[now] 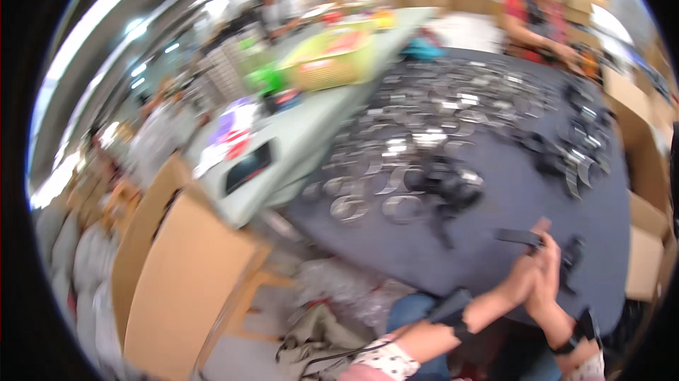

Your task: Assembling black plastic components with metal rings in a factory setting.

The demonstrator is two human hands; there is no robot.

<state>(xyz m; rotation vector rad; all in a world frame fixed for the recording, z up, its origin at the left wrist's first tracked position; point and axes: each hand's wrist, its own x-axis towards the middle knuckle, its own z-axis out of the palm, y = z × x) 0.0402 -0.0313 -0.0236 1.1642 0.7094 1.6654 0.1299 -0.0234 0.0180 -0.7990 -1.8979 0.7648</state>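
Observation:
My left hand and my right hand are pressed together over the near right part of the dark table. A short black strip sticks out to the left from between their fingers. Motion blur hides how the strip is gripped and what kind of part it is. Just right of my hands lies a black part. Beyond them, a cluster of black pieces rests beside many shiny curved metal bands.
The dark table carries more black parts at its right. A person works at the far end. To the left stand a pale green table with a phone and yellow basket, and an open cardboard box.

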